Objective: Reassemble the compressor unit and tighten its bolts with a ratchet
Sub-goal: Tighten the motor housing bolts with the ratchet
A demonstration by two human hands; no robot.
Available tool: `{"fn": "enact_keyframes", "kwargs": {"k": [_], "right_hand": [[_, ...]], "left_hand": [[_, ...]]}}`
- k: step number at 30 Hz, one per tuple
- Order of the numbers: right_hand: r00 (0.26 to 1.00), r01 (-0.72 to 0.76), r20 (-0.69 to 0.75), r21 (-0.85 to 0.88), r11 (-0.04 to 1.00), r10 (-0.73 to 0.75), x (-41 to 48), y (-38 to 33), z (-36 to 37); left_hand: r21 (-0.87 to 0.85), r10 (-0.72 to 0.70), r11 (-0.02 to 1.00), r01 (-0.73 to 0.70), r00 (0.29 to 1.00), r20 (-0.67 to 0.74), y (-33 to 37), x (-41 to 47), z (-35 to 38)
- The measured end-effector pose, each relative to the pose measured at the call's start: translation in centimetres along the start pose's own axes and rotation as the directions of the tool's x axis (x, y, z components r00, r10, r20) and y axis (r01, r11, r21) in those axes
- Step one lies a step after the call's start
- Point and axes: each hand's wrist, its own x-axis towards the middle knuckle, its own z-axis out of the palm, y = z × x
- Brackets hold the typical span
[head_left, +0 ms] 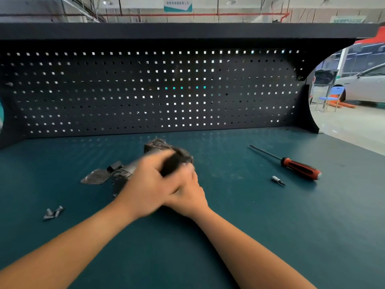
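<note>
The grey metal compressor unit (120,174) lies on the teal bench mat, blurred by motion, with its far end (160,146) showing behind my hands. My left hand (145,182) is over its middle and curls round a black, handle-like part (174,163). Crossing under the left hand, my right hand (188,195) has its fingers reaching to the same black part; its grip is hidden. A few loose bolts (53,212) lie at the near left.
A red-and-black screwdriver (300,167) and a small socket bit (278,180) lie to the right on the mat (229,236). A dark pegboard (156,90) closes the back of the bench. The bench edge runs along the right side.
</note>
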Motion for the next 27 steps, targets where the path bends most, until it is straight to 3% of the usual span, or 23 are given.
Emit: {"fn": "enact_keyframes", "kwargs": {"k": [1, 3, 5, 7, 8, 12, 18, 21, 23, 25, 27], "right_hand": [[1.0, 0.004, 0.001, -0.012, 1.0, -0.004, 0.0, 0.1, 0.1], [1.0, 0.003, 0.004, -0.019, 1.0, -0.003, 0.0, 0.3, 0.2], [1.0, 0.002, 0.006, -0.033, 0.999, -0.002, 0.1, 0.4, 0.2], [1.0, 0.017, 0.018, -0.059, 0.998, -0.016, 0.0, 0.4, 0.3], [0.999, 0.02, 0.026, -0.068, 0.997, -0.018, 0.0, 0.4, 0.4], [0.999, 0.021, 0.038, -0.069, 0.997, -0.018, 0.3, 0.6, 0.4], [0.999, 0.024, 0.042, -0.043, 0.999, -0.022, 0.2, 0.6, 0.5], [0.999, 0.019, 0.034, -0.047, 0.999, -0.017, 0.3, 0.7, 0.4], [0.999, 0.016, 0.033, -0.051, 0.999, -0.015, 0.3, 0.7, 0.3], [0.999, 0.023, 0.028, -0.053, 0.998, -0.021, 0.3, 0.6, 0.2], [0.999, 0.044, 0.013, -0.038, 0.998, -0.044, 0.4, 0.7, 0.2]], "left_hand": [[-0.189, -0.134, 0.977, 0.101, 0.976, -0.171, -0.5, 0.5, -0.7], [-0.616, -0.489, 0.763, 0.195, 0.797, -0.354, -2.2, 1.2, -2.7], [-0.866, -0.733, 0.481, 0.133, 0.603, -0.315, -3.7, 1.0, -4.1], [-0.943, -0.802, 0.331, 0.044, 0.539, -0.256, -4.3, 0.5, -4.3], [-0.94, -0.789, 0.339, 0.034, 0.554, -0.265, -4.5, 0.4, -4.1], [-0.833, -0.653, 0.544, 0.106, 0.677, -0.34, -3.9, 0.4, -2.8], [-0.714, -0.549, 0.673, 0.191, 0.776, -0.311, -2.9, 0.7, -3.0], [-0.517, -0.378, 0.83, 0.212, 0.894, -0.241, -1.4, 1.6, -2.4], [-0.315, -0.244, 0.928, 0.199, 0.963, -0.111, -0.3, 2.3, -1.7], [-0.052, -0.128, 0.99, 0.129, 0.991, 0.033, 0.5, 2.5, -0.8], [0.126, -0.068, 0.991, 0.052, 0.99, 0.126, 0.8, 2.3, -0.3]]}}
